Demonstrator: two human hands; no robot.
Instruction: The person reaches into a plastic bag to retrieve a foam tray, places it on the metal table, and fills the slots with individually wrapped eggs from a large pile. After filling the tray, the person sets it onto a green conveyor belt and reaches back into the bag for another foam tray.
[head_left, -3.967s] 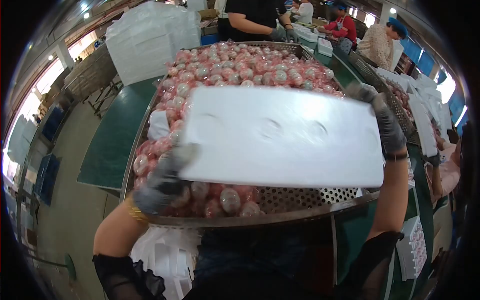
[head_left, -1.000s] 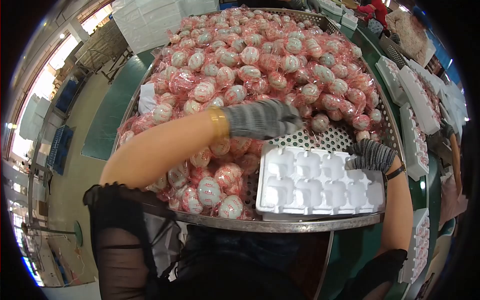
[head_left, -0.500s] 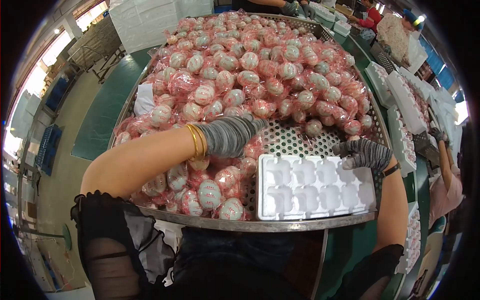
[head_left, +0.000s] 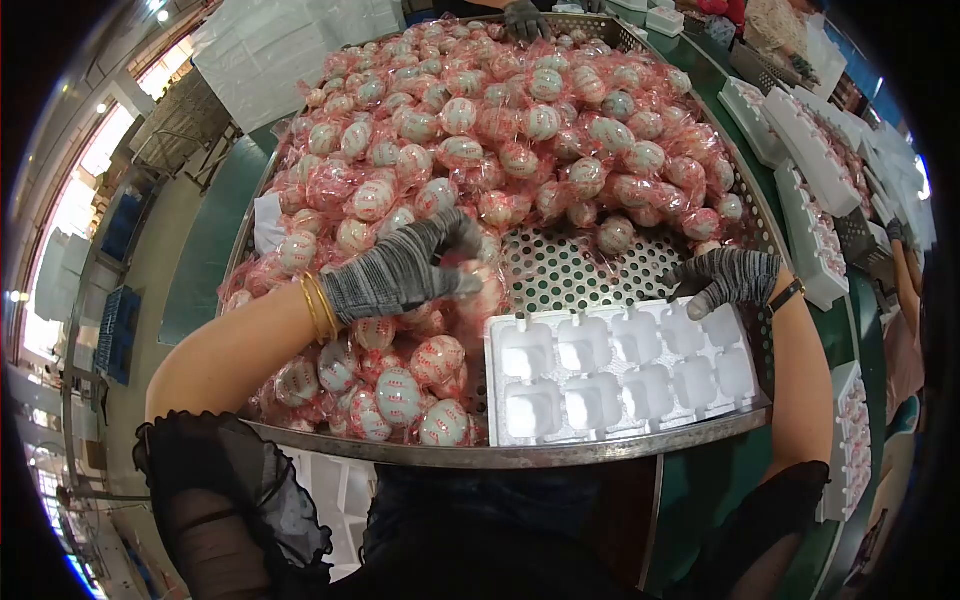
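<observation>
My left hand point(head_left: 410, 265), in a grey striped glove, is over the egg heap with thumb and fingers apart. Beside its fingertips, a wrapped egg point(head_left: 484, 292) is blurred. The eggs, such as one nearer me point(head_left: 399, 396), are pale with red print, in clear and reddish plastic wrap. A white foam egg tray point(head_left: 612, 372), its visible cells unfilled, lies at the near right of the perforated metal tray point(head_left: 570, 265). My right hand point(head_left: 728, 282), gloved alike, grips the foam tray's far right edge, thumb on the rim; its other fingertips are partly hidden.
A co-worker's gloved hand point(head_left: 526, 20) touches the far end of the heap. To the right, filled foam trays point(head_left: 812, 235) stand along the green table point(head_left: 840, 345). White foam stacks point(head_left: 290, 55) are at the back left. The metal rim point(head_left: 600, 448) runs before me.
My left hand has drawn back to the left and its fingers have spread. The foam tray has shifted slightly left and turned a little. A co-worker's hand now reaches onto the far heap.
</observation>
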